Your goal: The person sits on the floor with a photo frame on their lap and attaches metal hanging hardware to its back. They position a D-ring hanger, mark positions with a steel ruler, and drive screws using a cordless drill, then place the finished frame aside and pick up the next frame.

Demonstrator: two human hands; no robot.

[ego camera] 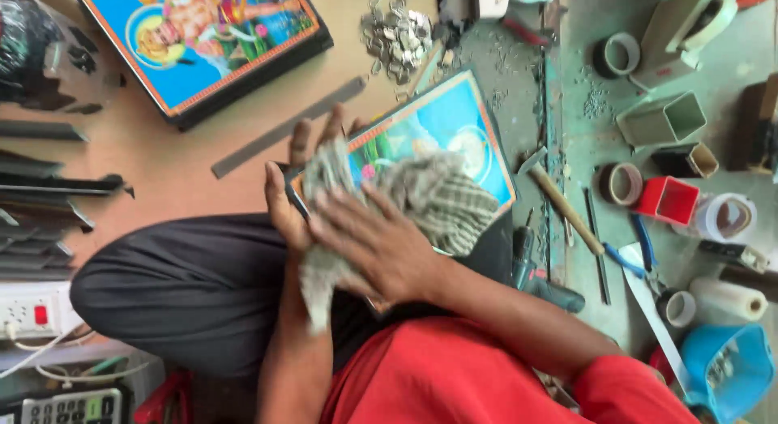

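Right hand point(381, 237) is spread flat, palm pressing a checked cloth point(429, 197) onto the framed picture point(454, 124) at frame centre. Left hand point(288, 189) curls round that frame's left edge. Second framed picture point(203, 35) sits upper left, hammer point(559, 201) off right.

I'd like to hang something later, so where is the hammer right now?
In the head view the hammer lies on the grey floor right of the framed picture that the hands wipe, with a tape roll and red box just beyond.
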